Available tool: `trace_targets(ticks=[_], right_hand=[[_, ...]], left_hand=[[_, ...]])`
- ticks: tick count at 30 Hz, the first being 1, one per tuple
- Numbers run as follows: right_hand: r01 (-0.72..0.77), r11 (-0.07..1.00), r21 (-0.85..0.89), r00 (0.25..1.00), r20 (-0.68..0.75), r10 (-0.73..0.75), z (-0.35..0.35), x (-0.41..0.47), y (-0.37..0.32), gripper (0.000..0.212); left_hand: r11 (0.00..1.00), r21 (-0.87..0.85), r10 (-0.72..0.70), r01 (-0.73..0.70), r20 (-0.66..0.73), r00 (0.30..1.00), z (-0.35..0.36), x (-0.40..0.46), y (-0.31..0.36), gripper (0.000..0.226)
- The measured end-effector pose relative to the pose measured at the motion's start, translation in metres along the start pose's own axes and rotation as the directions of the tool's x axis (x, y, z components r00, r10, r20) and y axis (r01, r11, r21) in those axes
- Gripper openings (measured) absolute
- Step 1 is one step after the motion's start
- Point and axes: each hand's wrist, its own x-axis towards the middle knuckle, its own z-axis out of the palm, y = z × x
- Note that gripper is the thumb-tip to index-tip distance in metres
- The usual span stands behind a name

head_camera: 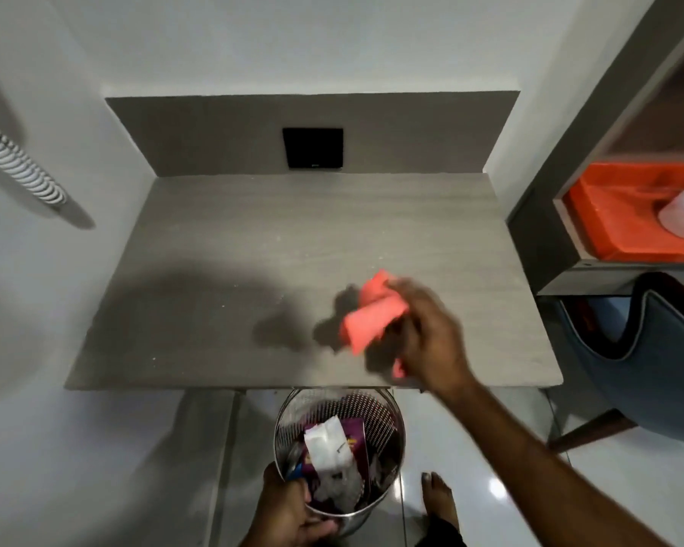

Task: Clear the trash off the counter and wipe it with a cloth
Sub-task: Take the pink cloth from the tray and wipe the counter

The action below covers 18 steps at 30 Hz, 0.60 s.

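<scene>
A grey wood-grain counter fills the middle of the view, with small pale crumbs scattered over it. My right hand grips a crumpled pink cloth just above the counter's front right part; both are motion-blurred. Below the front edge, a perforated metal trash bin holds a white wrapper, a purple packet and other scraps. My left hand holds the bin by its near rim.
A black square panel is set in the grey backsplash. To the right, a shelf unit holds an orange box, with a blue chair below it. My bare foot stands on the glossy tile floor beside the bin.
</scene>
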Motion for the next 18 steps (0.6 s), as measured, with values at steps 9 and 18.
trace_targets(ticks=[9,18], right_hand=[[-0.107,0.622,-0.775,0.909,0.177,0.377,0.034,0.122,0.119,0.062],[0.303,0.694,-0.653,0.862,0.498,0.093,0.143,0.031,0.015,0.063]], left_hand=[[0.997,-0.048,0.056,-0.058,-0.027,0.998,-0.041,0.062,0.012,0.042],[0.997,0.07,-0.027,0.029,-0.031,0.999,-0.071,0.051,0.02,0.04]])
